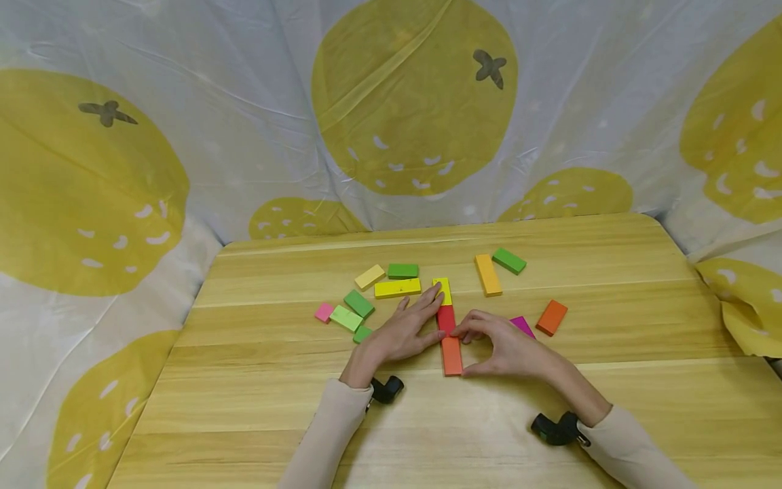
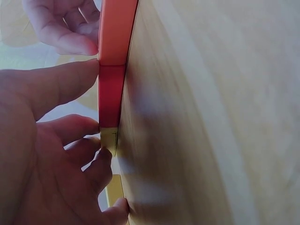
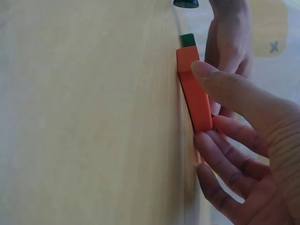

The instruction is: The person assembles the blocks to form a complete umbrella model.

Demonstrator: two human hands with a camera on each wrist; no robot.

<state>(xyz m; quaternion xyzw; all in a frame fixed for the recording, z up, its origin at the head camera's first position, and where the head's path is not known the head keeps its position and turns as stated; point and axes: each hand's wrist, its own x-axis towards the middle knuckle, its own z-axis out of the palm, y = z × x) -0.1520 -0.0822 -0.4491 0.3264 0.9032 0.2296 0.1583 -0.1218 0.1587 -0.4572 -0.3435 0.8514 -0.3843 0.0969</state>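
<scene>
A yellow block [image 1: 444, 293], a red block [image 1: 447, 318] and a coral-orange block [image 1: 452, 358] lie end to end in a straight row on the wooden table. From the left side, my left hand [image 1: 403, 333] reaches over the row with its fingers spread. Its fingertips rest along the yellow block, and its thumb touches the row where red meets coral. My right hand [image 1: 510, 346] holds the coral block [image 3: 196, 98] from the right, thumb at the near end and fingertips by the far end. In the left wrist view the red block [image 2: 111, 96] sits flush against the coral one.
Left of the row lie a long yellow block [image 1: 397, 288], a pale yellow block [image 1: 369, 277], a pink block [image 1: 324, 312] and several green ones. To the right are a yellow-orange block [image 1: 488, 275], a green block [image 1: 510, 261], an orange block [image 1: 552, 317] and a magenta block [image 1: 523, 326].
</scene>
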